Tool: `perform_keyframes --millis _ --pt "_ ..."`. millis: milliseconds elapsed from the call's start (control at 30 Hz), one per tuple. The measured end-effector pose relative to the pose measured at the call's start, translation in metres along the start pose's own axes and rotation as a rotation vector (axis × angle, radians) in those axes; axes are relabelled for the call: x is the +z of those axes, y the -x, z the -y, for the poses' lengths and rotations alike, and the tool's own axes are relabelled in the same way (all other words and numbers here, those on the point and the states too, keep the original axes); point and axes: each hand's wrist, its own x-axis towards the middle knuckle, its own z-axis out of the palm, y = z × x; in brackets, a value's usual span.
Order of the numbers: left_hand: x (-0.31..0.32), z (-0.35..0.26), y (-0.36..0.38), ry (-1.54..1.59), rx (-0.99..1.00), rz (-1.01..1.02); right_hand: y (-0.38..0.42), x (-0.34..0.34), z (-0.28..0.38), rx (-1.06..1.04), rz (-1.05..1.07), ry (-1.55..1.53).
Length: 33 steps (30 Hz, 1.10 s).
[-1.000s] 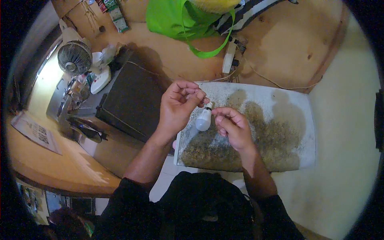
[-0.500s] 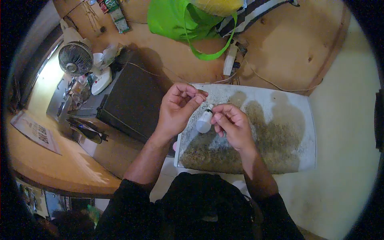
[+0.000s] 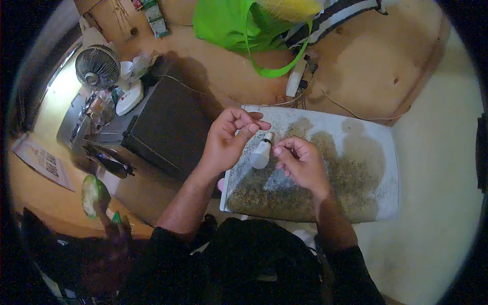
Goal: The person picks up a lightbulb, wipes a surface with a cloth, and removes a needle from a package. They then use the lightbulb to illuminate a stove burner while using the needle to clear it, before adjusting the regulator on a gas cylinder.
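Observation:
A white light bulb [image 3: 260,156] with a dark band near its cap shows between my hands, over a white, speckled and grimy top [image 3: 351,198]. Up and left of the cap is my left hand [image 3: 230,137], thumb and index finger pinched together and the other fingers curled. My right hand [image 3: 302,161] is also pinched, its fingertips close beside the bulb's neck. Whatever sits in either pinch is too small to make out.
A dark box-like cabinet [image 3: 165,119] stands left, near a fan [image 3: 97,68]. A bright green bag [image 3: 221,25] and a white power strip [image 3: 296,79] lie beyond. At lower left, another person's hand [image 3: 101,211] holds a pale green-edged object [image 3: 91,195].
My right hand has shifted slightly right, away from the bulb's neck. Another person with a green-edged object has come into view at lower left. The view has moved a little.

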Motion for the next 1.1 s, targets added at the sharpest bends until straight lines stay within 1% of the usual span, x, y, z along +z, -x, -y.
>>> perform_keyframes --millis 67,100,133,167,200,233,300,367,400,467,500,567,600,667,700,767,800,833,867,900,933,967,1000,1033,1100 --pt "-0.003 0.003 -0.001 0.052 -0.020 -0.016 -0.002 -0.009 -0.006 0.081 0.035 0.116" --pt "-0.005 0.006 -0.001 0.102 -0.041 -0.028 -0.003 -0.008 -0.008 0.083 0.037 0.119" --pt "-0.005 0.009 -0.001 0.105 -0.041 -0.031 -0.004 -0.006 -0.011 -0.051 -0.004 0.074" --pt "-0.005 0.014 0.000 0.183 -0.048 -0.039 -0.005 -0.005 -0.015 -0.184 -0.046 0.027" --pt "-0.005 0.019 0.000 0.261 -0.055 -0.046 -0.007 -0.006 -0.020 -0.181 -0.045 0.029" --pt "-0.005 0.025 0.001 0.264 -0.057 -0.047 -0.009 -0.007 -0.024 -0.207 -0.028 -0.027" --pt "-0.004 0.037 0.004 0.377 -0.107 -0.127 -0.010 -0.009 -0.027 -0.232 -0.008 -0.081" --pt "-0.002 0.048 0.007 0.376 -0.092 -0.143 -0.010 -0.011 -0.027 -0.039 0.007 -0.278" --pt "-0.001 0.052 0.008 0.372 -0.076 -0.157 -0.009 -0.011 -0.027 -0.033 0.008 -0.276" --pt "0.002 0.053 0.008 0.358 -0.092 -0.180 -0.009 -0.012 -0.025 -0.031 0.047 -0.492" --pt "0.003 0.054 0.009 0.340 -0.104 -0.199 -0.010 -0.016 -0.024 -0.021 0.050 -0.491" --pt "0.001 0.065 0.007 0.333 -0.098 -0.201 -0.013 -0.026 -0.020 0.174 0.069 -0.538" --pt "-0.001 0.070 0.004 0.322 -0.085 -0.192 -0.015 -0.025 -0.018 0.185 0.072 -0.536" --pt "-0.003 0.077 -0.001 0.299 -0.076 -0.192 -0.020 -0.021 -0.016 0.140 -0.065 0.049" --pt "-0.004 0.080 -0.004 0.273 -0.063 -0.183 -0.024 -0.022 -0.023 0.147 -0.060 0.052" --pt "-0.006 0.083 -0.009 0.275 -0.079 -0.194 -0.032 -0.025 -0.039 -0.155 -0.072 0.276" --pt "-0.007 0.085 -0.012 0.273 -0.088 -0.197 -0.035 -0.028 -0.043 -0.148 -0.068 0.277" --pt "-0.009 0.089 -0.013 0.276 -0.092 -0.202 -0.038 -0.029 -0.042 -0.169 -0.060 0.345" --pt "-0.011 0.093 -0.015 0.300 -0.116 -0.164 -0.040 -0.030 -0.041 -0.191 -0.053 0.411" --pt "-0.013 0.099 -0.016 0.324 -0.139 -0.125 -0.043 -0.032 -0.045 -0.188 -0.050 0.413" --pt "-0.017 0.106 -0.018 0.326 -0.140 -0.128 -0.047 -0.035 -0.052 -0.145 -0.107 0.432" --pt "-0.021 0.116 -0.020 0.356 -0.218 -0.122 -0.050 -0.039 -0.059 -0.102 -0.163 0.451" --pt "-0.026 0.130 -0.022 0.387 -0.295 -0.117 -0.053 -0.044 -0.069 -0.099 -0.156 0.454" --pt "-0.032 0.156 -0.023 0.388 -0.294 -0.125 -0.053 -0.052 -0.079 -0.136 -0.178 0.478" --pt "-0.039 0.222 -0.024 -0.164 -0.404 -0.158 -0.050 -0.064 -0.086 -0.175 -0.187 0.498"
